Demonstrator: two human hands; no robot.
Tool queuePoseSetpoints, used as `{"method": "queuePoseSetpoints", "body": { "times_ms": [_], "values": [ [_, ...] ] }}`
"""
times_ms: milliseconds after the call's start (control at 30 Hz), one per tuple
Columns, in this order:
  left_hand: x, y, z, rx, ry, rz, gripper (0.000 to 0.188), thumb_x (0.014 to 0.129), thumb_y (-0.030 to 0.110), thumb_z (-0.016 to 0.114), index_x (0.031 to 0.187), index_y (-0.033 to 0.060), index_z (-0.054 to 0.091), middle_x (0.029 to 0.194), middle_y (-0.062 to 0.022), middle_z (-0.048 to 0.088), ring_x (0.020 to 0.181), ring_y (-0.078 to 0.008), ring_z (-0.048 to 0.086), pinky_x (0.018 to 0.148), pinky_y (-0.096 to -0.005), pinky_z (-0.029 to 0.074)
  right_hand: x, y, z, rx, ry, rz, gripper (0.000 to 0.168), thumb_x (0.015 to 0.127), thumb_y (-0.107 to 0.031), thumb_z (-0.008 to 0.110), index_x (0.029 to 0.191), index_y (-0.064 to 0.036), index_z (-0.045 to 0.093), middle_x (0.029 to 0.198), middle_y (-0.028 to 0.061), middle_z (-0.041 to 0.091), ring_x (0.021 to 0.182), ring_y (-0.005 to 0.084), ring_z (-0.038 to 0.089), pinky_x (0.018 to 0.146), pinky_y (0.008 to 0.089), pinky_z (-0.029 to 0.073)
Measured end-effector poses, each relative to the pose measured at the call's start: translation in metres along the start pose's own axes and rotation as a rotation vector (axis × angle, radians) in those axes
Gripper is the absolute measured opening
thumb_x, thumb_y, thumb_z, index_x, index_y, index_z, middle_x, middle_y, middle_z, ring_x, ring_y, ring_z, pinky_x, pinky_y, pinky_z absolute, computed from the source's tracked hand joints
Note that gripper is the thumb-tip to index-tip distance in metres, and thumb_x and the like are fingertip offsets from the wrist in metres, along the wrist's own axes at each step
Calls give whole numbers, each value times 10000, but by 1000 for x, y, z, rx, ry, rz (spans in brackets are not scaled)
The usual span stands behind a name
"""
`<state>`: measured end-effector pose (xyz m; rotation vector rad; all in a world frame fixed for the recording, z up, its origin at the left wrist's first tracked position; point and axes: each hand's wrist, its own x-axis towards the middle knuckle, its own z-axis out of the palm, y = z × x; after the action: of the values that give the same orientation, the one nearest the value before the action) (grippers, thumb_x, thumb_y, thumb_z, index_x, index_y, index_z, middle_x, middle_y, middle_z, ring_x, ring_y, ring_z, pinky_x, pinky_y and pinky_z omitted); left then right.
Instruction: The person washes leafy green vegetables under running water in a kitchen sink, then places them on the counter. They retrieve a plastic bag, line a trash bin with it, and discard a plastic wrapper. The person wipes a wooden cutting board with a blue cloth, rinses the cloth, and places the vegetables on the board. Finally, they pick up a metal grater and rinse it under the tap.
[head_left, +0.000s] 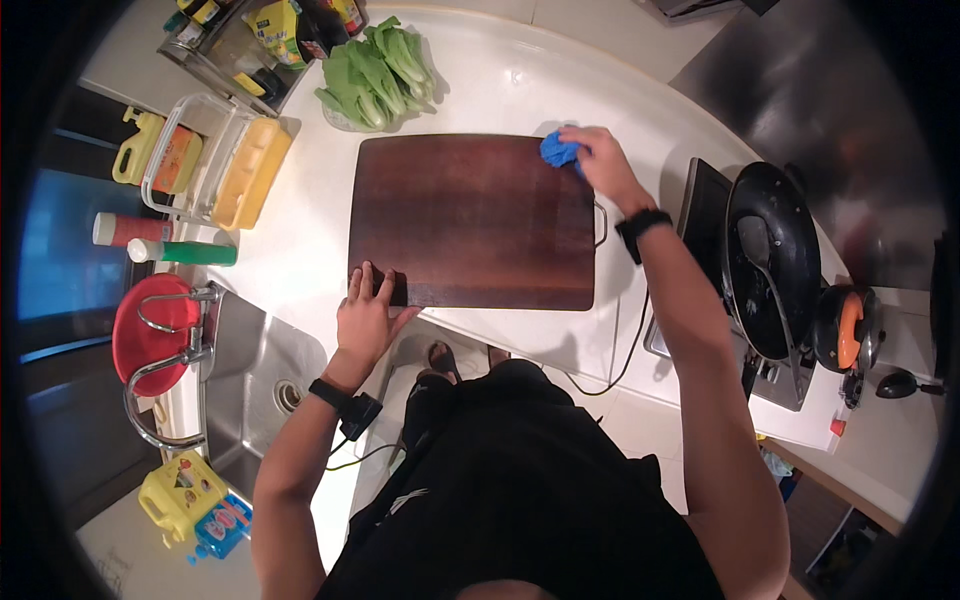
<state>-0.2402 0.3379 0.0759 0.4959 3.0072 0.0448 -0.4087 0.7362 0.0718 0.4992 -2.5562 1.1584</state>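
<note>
A dark wooden cutting board (472, 221) with a metal handle on its right side lies on the white countertop (517, 97). At the board's top right corner, my right hand (600, 161) holds a crumpled blue cloth (559, 150). My left hand (366, 319) rests on the board's lower left corner, fingers spread and thumb along the near edge, with nothing held. Leafy green vegetables (379, 75) lie on a plate beyond the board's far left edge.
Left are a clear container (199, 154), a yellow tray (251, 174), bottles, a steel sink (255, 375) with a faucet and a red basin (154, 334). Right, a black wok (776, 300) with a metal spatula (756, 240) sits on the stove. A black cable hangs near the counter's front edge.
</note>
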Motion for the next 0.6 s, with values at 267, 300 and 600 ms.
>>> {"method": "queuePoseSetpoints", "body": {
  "times_ms": [267, 300, 600],
  "values": [
    [-8, -6, 17, 38, 82, 54, 698, 810, 575, 586, 1261, 44, 542, 1273, -312, 495, 1163, -417, 526, 858, -420, 517, -102, -29, 33, 18, -102, 6, 360, 699, 140, 482, 946, -42, 671, 1080, 116, 656, 1002, 325, 565, 912, 401, 434],
    [-7, -4, 19, 28, 85, 47, 700, 809, 577, 586, 1258, 41, 543, 1272, -312, 497, 1161, -417, 527, 857, -419, 518, -125, -45, 32, 44, -152, 18, 371, 700, 145, 464, 955, -30, 669, 1084, 107, 657, 1002, 323, 558, 909, 405, 431],
    [-10, -3, 12, -162, -63, -76, 766, 785, 573, 613, 1334, 66, 449, 1365, -279, 389, 1257, -409, 417, 882, -452, 494, -180, -105, 26, 81, -207, 43, 299, 711, 94, 493, 932, -34, 648, 1111, 109, 658, 1064, 321, 545, 965, 412, 387]
  ]
}}
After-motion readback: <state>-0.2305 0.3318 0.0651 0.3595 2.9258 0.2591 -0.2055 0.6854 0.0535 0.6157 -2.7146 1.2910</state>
